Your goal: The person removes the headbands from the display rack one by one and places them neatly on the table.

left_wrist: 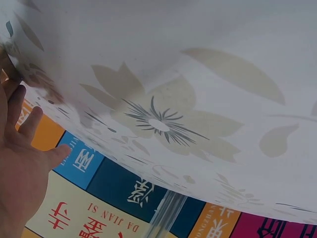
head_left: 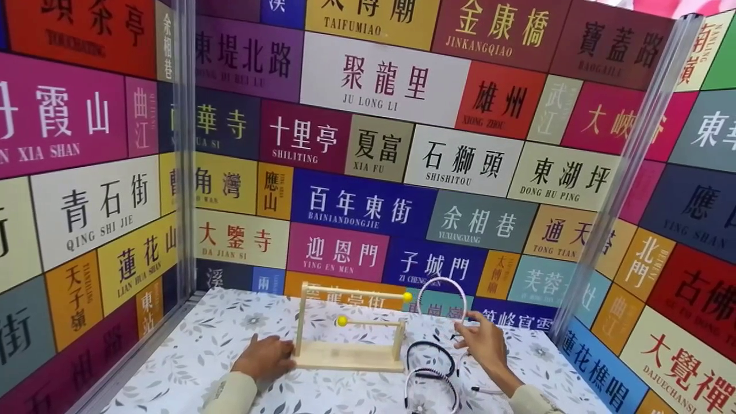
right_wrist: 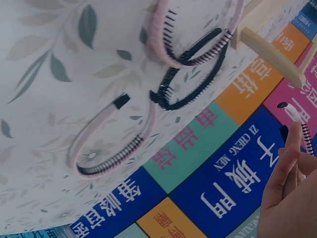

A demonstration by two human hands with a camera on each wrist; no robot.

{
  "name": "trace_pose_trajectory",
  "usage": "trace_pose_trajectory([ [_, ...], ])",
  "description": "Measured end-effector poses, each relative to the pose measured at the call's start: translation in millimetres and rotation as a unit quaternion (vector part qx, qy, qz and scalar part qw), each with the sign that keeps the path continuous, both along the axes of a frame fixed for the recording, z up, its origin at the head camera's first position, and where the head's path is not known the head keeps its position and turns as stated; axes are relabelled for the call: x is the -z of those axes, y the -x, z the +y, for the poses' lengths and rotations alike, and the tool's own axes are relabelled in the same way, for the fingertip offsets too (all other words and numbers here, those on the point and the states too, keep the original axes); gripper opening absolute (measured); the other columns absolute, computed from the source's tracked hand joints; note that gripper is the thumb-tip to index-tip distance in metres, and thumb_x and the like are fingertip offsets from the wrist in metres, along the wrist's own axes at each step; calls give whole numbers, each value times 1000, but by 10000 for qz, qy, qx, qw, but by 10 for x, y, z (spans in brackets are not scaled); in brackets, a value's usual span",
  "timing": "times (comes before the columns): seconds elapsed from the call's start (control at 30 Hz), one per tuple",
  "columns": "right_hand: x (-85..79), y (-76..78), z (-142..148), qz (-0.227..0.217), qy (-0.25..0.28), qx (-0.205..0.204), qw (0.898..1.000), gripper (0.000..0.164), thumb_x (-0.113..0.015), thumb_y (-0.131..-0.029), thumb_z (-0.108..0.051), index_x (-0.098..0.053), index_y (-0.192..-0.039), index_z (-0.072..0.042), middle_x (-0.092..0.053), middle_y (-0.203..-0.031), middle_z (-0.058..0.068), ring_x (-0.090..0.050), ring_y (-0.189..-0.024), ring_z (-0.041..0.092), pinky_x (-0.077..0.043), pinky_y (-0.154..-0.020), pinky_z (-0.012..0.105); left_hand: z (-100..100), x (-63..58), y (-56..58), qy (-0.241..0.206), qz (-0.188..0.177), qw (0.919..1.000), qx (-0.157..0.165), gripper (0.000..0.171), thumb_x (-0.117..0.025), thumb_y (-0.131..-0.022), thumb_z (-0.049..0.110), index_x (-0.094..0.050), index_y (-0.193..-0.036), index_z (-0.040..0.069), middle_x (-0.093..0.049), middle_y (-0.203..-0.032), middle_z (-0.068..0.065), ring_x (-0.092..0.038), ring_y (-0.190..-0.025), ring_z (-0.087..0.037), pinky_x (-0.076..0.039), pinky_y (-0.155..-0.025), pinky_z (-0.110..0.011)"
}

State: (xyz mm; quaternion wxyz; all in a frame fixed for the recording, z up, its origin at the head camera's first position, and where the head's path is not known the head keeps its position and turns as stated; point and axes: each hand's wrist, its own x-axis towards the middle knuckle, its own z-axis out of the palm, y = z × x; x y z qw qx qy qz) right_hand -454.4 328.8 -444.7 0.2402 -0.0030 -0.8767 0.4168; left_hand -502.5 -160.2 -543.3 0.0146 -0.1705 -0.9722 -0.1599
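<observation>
My right hand [head_left: 486,342] pinches one end of a pale headband [head_left: 441,280], which stands upright above the table, right of a wooden stand [head_left: 351,355]. In the right wrist view, the fingers [right_wrist: 292,144] hold its dark-tipped end, with comb teeth along the inside. The stand has two posts, each with a horizontal rod tipped by a yellow ball [head_left: 407,297]. Beside the stand's left end, my left hand [head_left: 264,357] rests with extended fingers, its fingertips at the base; exact contact is hidden. The left wrist view shows the left hand [left_wrist: 25,173] only partly.
Right of the stand lie a black headband [head_left: 431,344], a pink headband [head_left: 432,372] in front of it, and another pink headband [right_wrist: 74,153] nearer the right arm. The table [head_left: 190,368] has a leaf-patterned cloth. Colourful sign-covered panels [head_left: 368,195] enclose its back and sides.
</observation>
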Motion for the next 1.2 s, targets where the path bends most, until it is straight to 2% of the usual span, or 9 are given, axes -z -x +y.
trace_pose_trajectory([
  [0.17,24,-59,166,-284,-41,168,9994,47,-75,-96,-23,-62,-136,-4,-79,-95,14,-74,-60,21,-56,-48,29,-24,9,19,-37,-155,9998,-107,27,-74,-95,38,-76,-116,23,-74,-111,4,-63,-120,-29,-19,-116,-80],
  [0.27,49,-110,279,-404,-95,244,9988,48,-74,-97,-25,-61,-137,-2,-80,-90,11,-74,-59,18,-56,-48,28,-44,11,27,-85,-158,9998,-125,27,-74,-95,38,-76,-117,22,-73,-111,3,-63,-120,-30,-18,-116,-81],
  [0.4,114,-168,444,-538,-75,294,9981,48,-73,-96,-24,-60,-136,0,-79,-84,9,-75,-61,20,-59,-50,30,-73,1,18,-134,-96,9998,-122,25,-76,-94,37,-76,-113,21,-73,-108,3,-64,-117,-30,-19,-114,-82],
  [0.67,332,-268,747,-1262,-106,506,9907,55,-71,-96,-22,-55,-138,10,-77,-75,6,-74,-59,23,-55,-46,32,-88,-41,13,-169,-308,9991,-250,25,-76,-94,36,-76,-115,22,-74,-109,5,-63,-120,-30,-17,-117,-80],
  [0.97,626,-397,916,-2005,120,548,9781,54,-71,-94,-17,-53,-134,15,-77,-78,7,-75,-63,22,-55,-51,30,-106,9,86,-139,-297,9992,-234,23,-76,-93,38,-76,-113,25,-73,-110,5,-63,-119,-30,-14,-117,-80],
  [1.2,739,-448,957,-2232,410,510,9726,52,-74,-91,-16,-56,-130,15,-76,-76,6,-74,-60,19,-56,-50,29,-92,6,59,-125,-205,9994,-238,23,-75,-94,37,-75,-113,25,-73,-108,5,-64,-118,-30,-15,-118,-79],
])
